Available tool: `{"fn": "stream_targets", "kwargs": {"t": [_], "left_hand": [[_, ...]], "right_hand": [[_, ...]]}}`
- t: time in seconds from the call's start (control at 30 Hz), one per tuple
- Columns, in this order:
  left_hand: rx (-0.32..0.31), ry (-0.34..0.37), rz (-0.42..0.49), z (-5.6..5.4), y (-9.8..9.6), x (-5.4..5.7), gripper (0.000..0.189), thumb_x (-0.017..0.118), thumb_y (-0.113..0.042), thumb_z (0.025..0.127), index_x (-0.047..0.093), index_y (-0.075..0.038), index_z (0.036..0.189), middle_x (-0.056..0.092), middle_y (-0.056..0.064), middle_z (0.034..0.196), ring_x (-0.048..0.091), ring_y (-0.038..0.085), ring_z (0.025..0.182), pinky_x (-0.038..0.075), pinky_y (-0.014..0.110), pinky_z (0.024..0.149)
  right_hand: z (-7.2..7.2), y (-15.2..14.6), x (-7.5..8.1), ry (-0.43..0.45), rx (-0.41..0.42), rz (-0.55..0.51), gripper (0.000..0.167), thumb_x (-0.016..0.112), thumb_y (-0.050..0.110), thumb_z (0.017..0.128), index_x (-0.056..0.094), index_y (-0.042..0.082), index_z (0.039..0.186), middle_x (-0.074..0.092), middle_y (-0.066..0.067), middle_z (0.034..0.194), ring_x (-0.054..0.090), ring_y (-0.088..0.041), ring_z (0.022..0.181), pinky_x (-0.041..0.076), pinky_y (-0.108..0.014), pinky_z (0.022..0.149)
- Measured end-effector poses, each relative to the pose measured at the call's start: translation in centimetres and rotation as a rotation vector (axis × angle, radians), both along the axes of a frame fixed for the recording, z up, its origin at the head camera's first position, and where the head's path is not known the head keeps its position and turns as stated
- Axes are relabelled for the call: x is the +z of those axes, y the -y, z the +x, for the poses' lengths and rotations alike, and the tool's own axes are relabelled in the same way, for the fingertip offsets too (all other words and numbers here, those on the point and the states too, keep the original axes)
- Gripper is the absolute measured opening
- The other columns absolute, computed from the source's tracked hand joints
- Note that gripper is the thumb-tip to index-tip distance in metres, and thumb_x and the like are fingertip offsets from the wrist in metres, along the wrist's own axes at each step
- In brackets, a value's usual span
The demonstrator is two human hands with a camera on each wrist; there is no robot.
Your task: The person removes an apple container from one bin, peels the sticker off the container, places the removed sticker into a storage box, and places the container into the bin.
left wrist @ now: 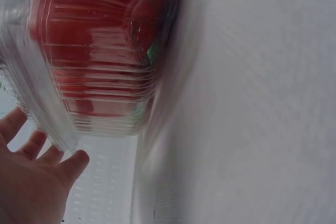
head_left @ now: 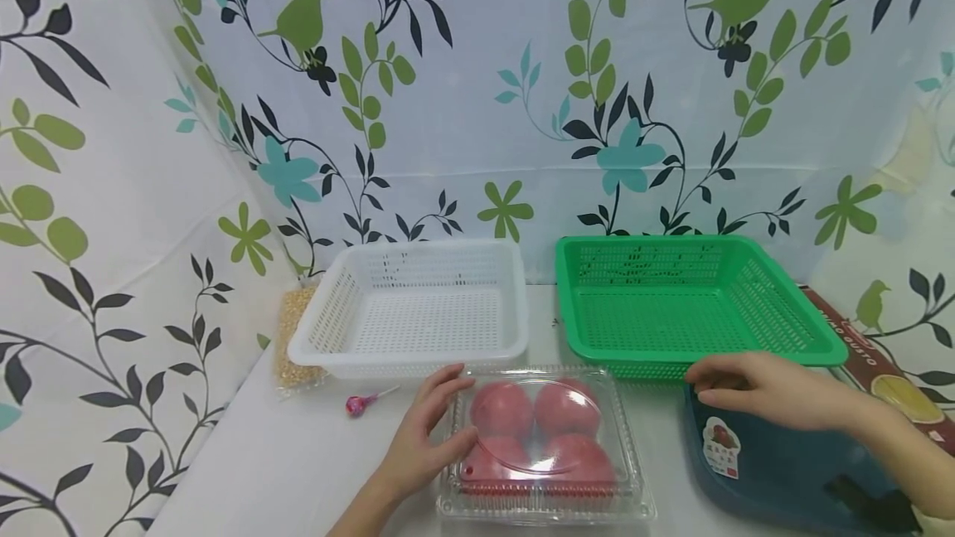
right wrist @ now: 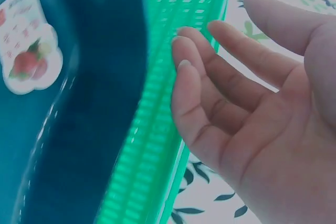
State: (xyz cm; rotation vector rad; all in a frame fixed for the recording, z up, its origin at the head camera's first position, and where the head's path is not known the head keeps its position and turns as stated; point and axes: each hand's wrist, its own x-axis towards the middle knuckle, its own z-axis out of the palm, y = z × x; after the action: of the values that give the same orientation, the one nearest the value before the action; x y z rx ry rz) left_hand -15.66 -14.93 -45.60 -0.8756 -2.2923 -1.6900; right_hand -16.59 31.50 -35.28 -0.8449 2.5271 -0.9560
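A clear plastic clamshell box [head_left: 548, 512] holds several round red fruits [head_left: 567, 408]; their exact kind is blurred by the lid. My left hand [head_left: 429, 437] is at the box's left edge, its fingers spread and lightly bent. In the left wrist view the fingertips [left wrist: 79, 160] lie along the rim of the box; whether they press on it I cannot tell. My right hand [head_left: 768, 392] hovers above a dark blue plastic container [head_left: 791, 471] with a fruit sticker [head_left: 721, 447]. In the right wrist view its fingers [right wrist: 191, 98] curve loosely, with nothing held.
Behind the box stand a white perforated basket [head_left: 410, 367] and a green one [head_left: 701, 367]. To the left lie a wrapped lollipop [head_left: 356, 406] and a bag of pale yellow grains [head_left: 293, 346]. At far right is a brown printed package [head_left: 888, 363]. Patterned cloth [head_left: 462, 106] hangs behind.
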Motion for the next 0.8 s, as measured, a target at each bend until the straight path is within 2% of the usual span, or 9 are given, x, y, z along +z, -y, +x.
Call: {"fn": "stream_targets", "kwargs": {"t": [0.17, 0.4, 0.67, 0.8], "left_hand": [[0.006, -0.024, -0.023, 0.1, 0.3, 0.2, 0.056, 0.070, -0.008, 0.092, 0.051, -0.008, 0.145, 0.036, 0.023, 0.154, 0.033, 0.035, 0.143, 0.036, 0.066, 0.106], [-0.015, 0.033, 0.016, 0.2, 0.9, 0.1, 0.060, 0.067, -0.006, 0.093, 0.045, -0.008, 0.149, 0.033, 0.020, 0.157, 0.031, 0.030, 0.145, 0.037, 0.061, 0.108], [-0.076, 0.092, 0.027, 0.1, 1.6, -0.4, 0.068, 0.066, -0.007, 0.093, 0.036, -0.007, 0.154, 0.026, 0.023, 0.159, 0.035, 0.050, 0.139, 0.041, 0.054, 0.109], [-0.092, 0.158, 0.019, 0.1, 1.9, -0.4, 0.073, 0.068, -0.012, 0.094, 0.031, -0.012, 0.157, 0.023, 0.021, 0.161, 0.032, 0.052, 0.140, 0.040, 0.056, 0.109]], "right_hand": [[0.3, 1.5, -0.2, -0.033, -0.016, -0.063, 0.034, 0.059, 0.015, 0.104, 0.059, -0.002, 0.132, 0.066, -0.007, 0.121, 0.064, -0.005, 0.104, 0.058, -0.028, 0.078], [0.7, 3.5, -1.1, -0.025, -0.023, -0.166, 0.039, 0.060, 0.014, 0.103, 0.053, -0.002, 0.138, 0.061, -0.014, 0.128, 0.062, -0.007, 0.106, 0.058, -0.029, 0.077], [1.6, 5.6, -2.3, -0.011, -0.056, -0.222, 0.045, 0.061, 0.020, 0.103, 0.050, -0.001, 0.141, 0.057, -0.017, 0.132, 0.062, -0.014, 0.110, 0.058, -0.031, 0.081], [1.9, 6.4, -2.9, -0.003, -0.091, -0.224, 0.050, 0.063, 0.024, 0.102, 0.049, -0.001, 0.143, 0.057, -0.018, 0.134, 0.062, -0.023, 0.112, 0.058, -0.031, 0.083]]}}
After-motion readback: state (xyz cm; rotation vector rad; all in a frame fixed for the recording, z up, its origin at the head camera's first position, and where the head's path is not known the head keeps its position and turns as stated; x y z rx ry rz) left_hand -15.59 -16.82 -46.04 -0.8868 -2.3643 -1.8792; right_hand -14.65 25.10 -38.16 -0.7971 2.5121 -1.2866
